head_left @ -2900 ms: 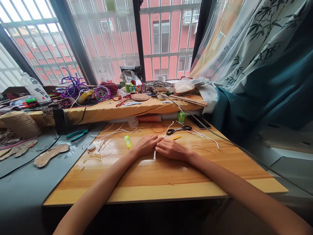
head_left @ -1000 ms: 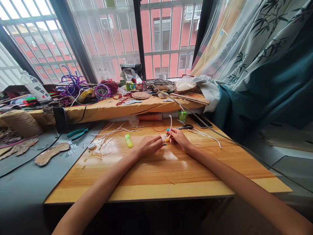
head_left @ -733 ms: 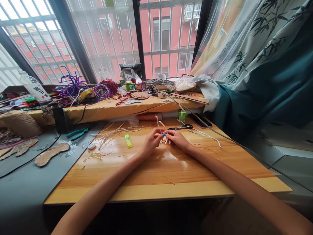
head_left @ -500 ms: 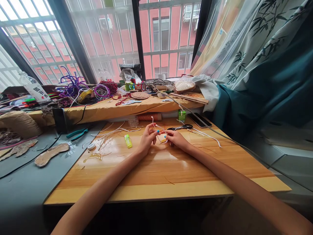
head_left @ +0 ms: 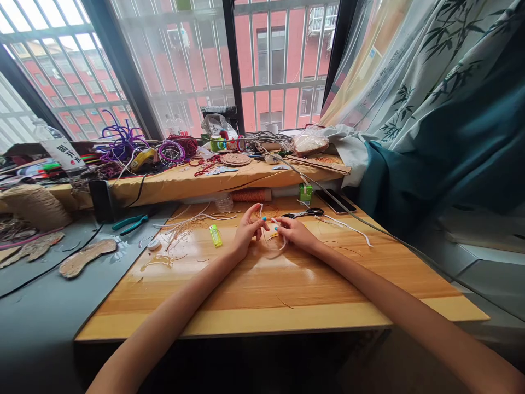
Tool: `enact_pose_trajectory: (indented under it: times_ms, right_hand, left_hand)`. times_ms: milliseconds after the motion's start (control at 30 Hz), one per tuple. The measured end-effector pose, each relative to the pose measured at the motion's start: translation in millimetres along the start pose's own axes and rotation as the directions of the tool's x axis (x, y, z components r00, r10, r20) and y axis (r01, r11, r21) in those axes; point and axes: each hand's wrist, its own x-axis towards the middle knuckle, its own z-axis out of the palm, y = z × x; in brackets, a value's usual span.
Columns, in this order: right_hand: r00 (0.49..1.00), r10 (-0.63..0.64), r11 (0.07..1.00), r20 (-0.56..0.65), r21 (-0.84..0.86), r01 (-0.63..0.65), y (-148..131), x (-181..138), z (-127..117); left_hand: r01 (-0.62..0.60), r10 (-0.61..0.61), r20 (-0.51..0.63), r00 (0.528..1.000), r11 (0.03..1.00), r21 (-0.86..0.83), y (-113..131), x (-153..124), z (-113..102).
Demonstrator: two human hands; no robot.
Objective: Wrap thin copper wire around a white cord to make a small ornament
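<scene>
Above the middle of the wooden table (head_left: 246,295), my left hand (head_left: 248,232) and my right hand (head_left: 298,232) face each other with a small gap between. A white cord (head_left: 284,244) runs between the fingertips, and its loop hangs below my right fingers. One cord end stands up by my left forefinger. My left thumb and fingers are closed on the cord, and my right hand pinches it too. A small yellow piece lies under the right fingertips, partly hidden. Behind the right hand are black scissors (head_left: 314,212). Left of my left hand lies a yellow-green lighter (head_left: 215,236).
Loose white cords (head_left: 188,219) and brown fibres lie at the back left, near a white cap (head_left: 153,244). Teal pliers (head_left: 130,224) rest on the grey surface. A phone (head_left: 336,201) and a green box (head_left: 305,192) sit behind. A cluttered ledge (head_left: 172,178) spans the back.
The upright cord end by my left hand has dropped lower. A cord loop now hangs below my right fingers. Both hands stay in nearly the same place.
</scene>
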Motion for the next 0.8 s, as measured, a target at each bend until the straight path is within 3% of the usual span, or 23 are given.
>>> enact_pose_trajectory:
  times_ms: [133, 233, 433, 600, 800]
  right_hand:
    - [1.0, -0.019, 0.995, -0.018, 0.102, 0.021, 5.6, 3.8, -0.9]
    - [0.999, -0.038, 0.997, -0.001, 0.068, 0.038, 6.7, 4.2, -1.6]
    - [0.988, -0.135, 0.988, 0.081, -0.064, 0.141, 4.9, 2.3, -2.7]
    - [0.985, -0.136, 0.986, 0.11, -0.087, 0.146, 4.7, 2.4, -3.1]
    - [0.995, -0.012, 0.999, 0.098, -0.028, 0.015, 6.6, 4.7, -2.0]
  left_hand:
    - [0.063, -0.076, 0.179, 0.981, 0.995, 0.074, 1.2, -3.0, 4.4]
    - [0.092, -0.118, 0.288, 0.95, 0.99, 0.104, -0.1, -4.0, 5.9]
    - [0.108, -0.159, 0.346, 0.925, 0.981, 0.161, -6.0, -2.1, 5.3]
    - [0.07, -0.124, 0.246, 0.961, 0.974, 0.217, -8.7, 0.2, 4.6]
    - [0.063, -0.081, 0.053, 0.995, 0.959, 0.276, -8.7, 2.0, 1.6]
